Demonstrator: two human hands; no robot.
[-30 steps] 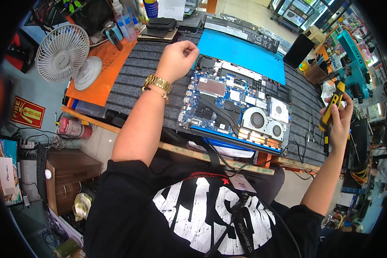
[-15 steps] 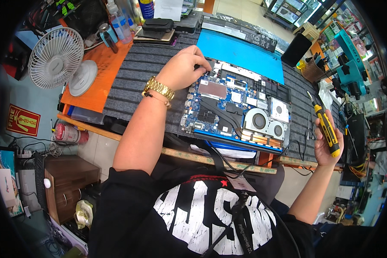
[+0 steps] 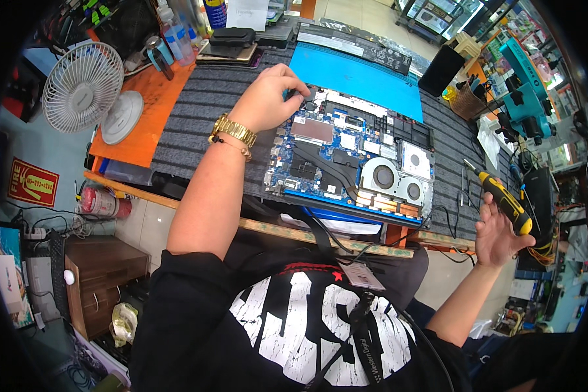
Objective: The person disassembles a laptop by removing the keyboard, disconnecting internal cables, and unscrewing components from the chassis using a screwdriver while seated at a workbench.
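Observation:
My left hand (image 3: pixel 273 98) reaches over the upper-left corner of an opened laptop base (image 3: pixel 346 140), fingers curled around something small that I cannot make out. The base shows a blue circuit board, copper heat pipes and fans (image 3: pixel 382 175). Behind it lie a bright blue sheet (image 3: pixel 356 75) and a long black battery (image 3: pixel 353 42). To the right, my right hand (image 3: pixel 496 235), palm up with the thumb spread, holds a yellow-and-black screwdriver (image 3: pixel 506 202) loosely across its fingers, tip pointing up and left.
A white fan (image 3: pixel 81 88) stands left on an orange board (image 3: pixel 134 140). Bottles (image 3: pixel 176 39) and stacked devices (image 3: pixel 232 39) sit at the back. A black upright object (image 3: pixel 441 68), a pen holder (image 3: pixel 467 98) and a teal stand (image 3: pixel 522 91) line the right side of the striped mat (image 3: pixel 196 111).
My left hand has moved down and inward onto the laptop's corner. My right hand has lowered and loosened, turning palm up, and the screwdriver now tilts leftward across its fingers.

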